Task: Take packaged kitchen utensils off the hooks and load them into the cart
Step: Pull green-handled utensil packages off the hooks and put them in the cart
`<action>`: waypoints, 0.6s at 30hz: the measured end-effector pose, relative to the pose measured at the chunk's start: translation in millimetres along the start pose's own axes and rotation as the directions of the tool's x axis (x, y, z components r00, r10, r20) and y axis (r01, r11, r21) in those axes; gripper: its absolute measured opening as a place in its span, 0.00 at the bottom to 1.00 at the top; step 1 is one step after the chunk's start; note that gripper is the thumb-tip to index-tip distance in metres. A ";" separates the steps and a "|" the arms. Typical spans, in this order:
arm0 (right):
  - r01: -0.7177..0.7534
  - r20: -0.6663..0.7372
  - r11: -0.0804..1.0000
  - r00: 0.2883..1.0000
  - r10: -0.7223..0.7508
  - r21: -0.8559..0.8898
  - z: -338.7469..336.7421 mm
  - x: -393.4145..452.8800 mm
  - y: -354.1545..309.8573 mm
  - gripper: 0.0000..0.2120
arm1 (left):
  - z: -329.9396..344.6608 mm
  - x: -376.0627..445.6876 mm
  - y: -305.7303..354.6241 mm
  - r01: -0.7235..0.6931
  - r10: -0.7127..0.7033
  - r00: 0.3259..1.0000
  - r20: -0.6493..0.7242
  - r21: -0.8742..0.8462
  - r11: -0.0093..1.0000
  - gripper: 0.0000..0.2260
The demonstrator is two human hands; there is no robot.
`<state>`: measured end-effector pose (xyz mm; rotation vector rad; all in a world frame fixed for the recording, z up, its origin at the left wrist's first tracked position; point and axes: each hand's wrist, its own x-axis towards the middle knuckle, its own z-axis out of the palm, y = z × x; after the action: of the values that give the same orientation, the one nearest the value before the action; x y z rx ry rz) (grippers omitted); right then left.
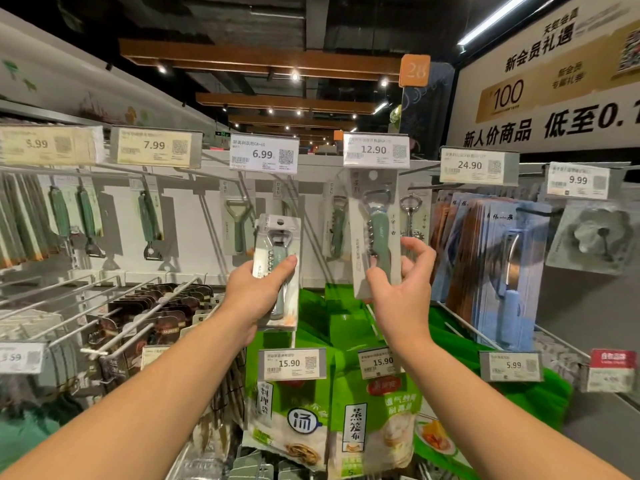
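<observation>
A white pegboard display wall point(187, 216) runs across the aisle, its hooks hung with carded kitchen tools, and an overhead promotional banner point(540, 81) fills the upper right. Along the top rail I count six price tags, reading 5.99, 7.99, 6.99 point(264, 157), 12.90 point(375, 150), 24.90 and 9.99. On the lower row four more tags are readable: two at 15.90, one 5.99 and one blurred at the far left. Below them hang green food-cloth bags point(375, 420). To the right a thick stack of blue-carded knives point(498, 271) crowds one hook.

Two packaged corkscrew bottle openers are in hand. The left hand point(258, 289) grips one packaged opener point(277, 268) around its lower half, thumb across the front, clear of the hooks and held in front of the wall. The right hand point(401, 289) pinches the bottom of the second packaged opener point(375, 233) with thumb and curled fingers; that card reaches up to just under the 12.90 tag, and I cannot tell whether it is off its hook. Another opener package point(335, 223) hangs behind, between the two.
</observation>
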<state>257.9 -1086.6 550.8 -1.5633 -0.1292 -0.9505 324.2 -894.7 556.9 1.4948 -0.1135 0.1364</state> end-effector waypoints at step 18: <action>-0.211 -0.002 0.973 0.977 0.212 0.092 24.6 39.2 30.1 0.20 | 3.0 10.6 -3.1 0.010 -0.010 1.000 -0.002 0.021 1.000 0.17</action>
<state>312.9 -1089.6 553.9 -1.4544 0.0031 -0.7756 335.1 -897.7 555.8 1.5158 -0.1034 0.1317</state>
